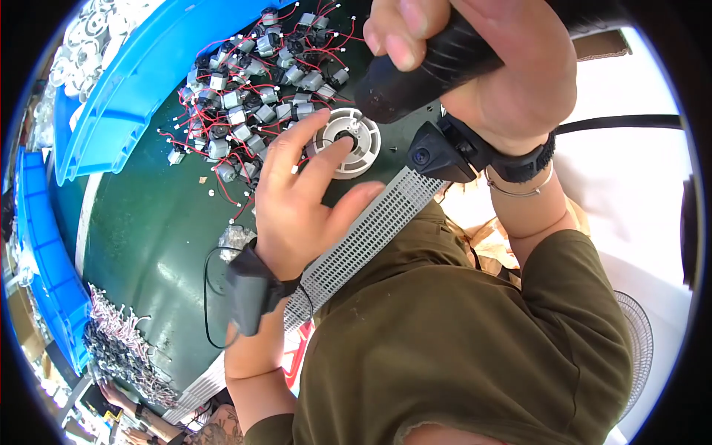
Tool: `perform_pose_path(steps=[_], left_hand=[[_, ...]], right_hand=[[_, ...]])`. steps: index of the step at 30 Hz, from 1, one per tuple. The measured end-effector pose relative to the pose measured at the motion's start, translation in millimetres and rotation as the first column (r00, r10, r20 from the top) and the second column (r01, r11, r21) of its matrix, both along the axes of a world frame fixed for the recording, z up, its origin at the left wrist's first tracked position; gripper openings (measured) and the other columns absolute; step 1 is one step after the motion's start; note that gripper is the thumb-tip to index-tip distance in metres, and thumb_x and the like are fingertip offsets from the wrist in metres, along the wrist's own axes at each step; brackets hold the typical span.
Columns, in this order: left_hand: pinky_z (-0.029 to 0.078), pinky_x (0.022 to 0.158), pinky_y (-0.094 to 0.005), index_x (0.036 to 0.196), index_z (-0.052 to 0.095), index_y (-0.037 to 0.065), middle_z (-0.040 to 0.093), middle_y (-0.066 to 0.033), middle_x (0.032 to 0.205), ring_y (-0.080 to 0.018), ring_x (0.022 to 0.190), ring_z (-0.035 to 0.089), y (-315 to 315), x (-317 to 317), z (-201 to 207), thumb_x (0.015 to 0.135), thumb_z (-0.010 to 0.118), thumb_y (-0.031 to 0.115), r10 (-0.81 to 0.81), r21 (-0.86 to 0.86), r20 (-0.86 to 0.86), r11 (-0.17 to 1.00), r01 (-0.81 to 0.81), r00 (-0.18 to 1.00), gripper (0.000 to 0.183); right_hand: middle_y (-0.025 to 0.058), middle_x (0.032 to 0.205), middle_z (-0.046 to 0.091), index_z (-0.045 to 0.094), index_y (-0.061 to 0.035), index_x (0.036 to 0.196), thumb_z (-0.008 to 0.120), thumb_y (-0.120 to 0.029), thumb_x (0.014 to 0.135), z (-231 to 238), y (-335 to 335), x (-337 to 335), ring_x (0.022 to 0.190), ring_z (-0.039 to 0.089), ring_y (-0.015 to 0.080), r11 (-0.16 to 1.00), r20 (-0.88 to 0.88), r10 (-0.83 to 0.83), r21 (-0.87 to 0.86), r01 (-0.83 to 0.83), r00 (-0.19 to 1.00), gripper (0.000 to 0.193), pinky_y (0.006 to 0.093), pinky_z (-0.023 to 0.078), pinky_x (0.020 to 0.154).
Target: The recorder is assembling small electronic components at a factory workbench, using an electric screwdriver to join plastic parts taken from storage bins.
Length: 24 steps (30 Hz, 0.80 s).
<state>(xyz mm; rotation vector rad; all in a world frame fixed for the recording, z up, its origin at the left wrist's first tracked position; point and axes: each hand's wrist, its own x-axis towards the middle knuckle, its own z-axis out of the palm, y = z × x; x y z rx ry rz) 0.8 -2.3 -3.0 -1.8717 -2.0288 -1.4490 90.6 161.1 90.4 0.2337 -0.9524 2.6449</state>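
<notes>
On the green work surface lies a round white plastic part point(372, 145) with an open, ribbed rim. My left hand point(295, 182) holds it down, the index finger pressing at its centre and another finger at its far rim. The thumb stretches away to the right, off the part. My right hand point(512, 70) is wrapped round a thick black power screwdriver point(426, 74), which slants down to the left. Its dark nose is over the right side of the white part; whether a bit touches it I cannot tell.
Behind my left hand sprawls a heap of small grey motors point(237, 115) with red wires. Blue trays point(119, 126) line the left, one beside white plastic parts point(85, 44). Bundled wires point(133, 348) lie lower left, near another person's arm point(152, 423). A grey perforated strip point(378, 230) edges the table.
</notes>
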Motion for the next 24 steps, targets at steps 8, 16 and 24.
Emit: perform_pose_path(steps=[8,16,24], left_hand=[[0.047,0.072,-0.0329,0.096,0.067,0.004,0.060,-0.0111,0.106,-0.0261,0.085,0.059,11.6,5.7,6.0,0.068,0.074,0.004,0.201,-0.039,0.071,0.979,-0.199,0.977,0.029],[0.047,0.071,-0.0331,0.092,0.068,0.004,0.061,-0.0102,0.101,-0.0243,0.083,0.058,15.9,3.6,-2.9,0.069,0.072,0.002,0.156,-0.016,0.146,0.988,-0.155,0.977,0.023],[0.048,0.077,-0.0341,0.092,0.067,0.003,0.061,-0.0105,0.102,-0.0266,0.090,0.059,10.6,4.9,8.3,0.070,0.066,-0.001,0.115,-0.043,0.255,0.993,-0.107,0.960,0.022]], right_hand=[[0.0184,0.099,0.059,0.045,0.0119,0.115,0.034,-0.045,0.095,-3.0,3.9,0.5,0.081,0.063,0.0263,0.982,0.263,-0.144,-0.077,0.170,0.954,0.062,0.0335,0.054,0.068],[0.0194,0.105,0.057,0.040,0.0133,0.121,0.032,-0.036,0.098,9.2,-1.7,4.3,0.083,0.063,0.0250,0.792,0.059,-0.368,0.542,0.280,0.928,0.055,0.0313,0.055,0.069],[0.0179,0.103,0.057,0.039,0.0124,0.124,0.040,-0.026,0.097,11.2,1.7,9.8,0.079,0.062,0.0220,0.980,0.054,0.067,-0.193,-0.055,0.996,0.046,0.0298,0.055,0.070]])
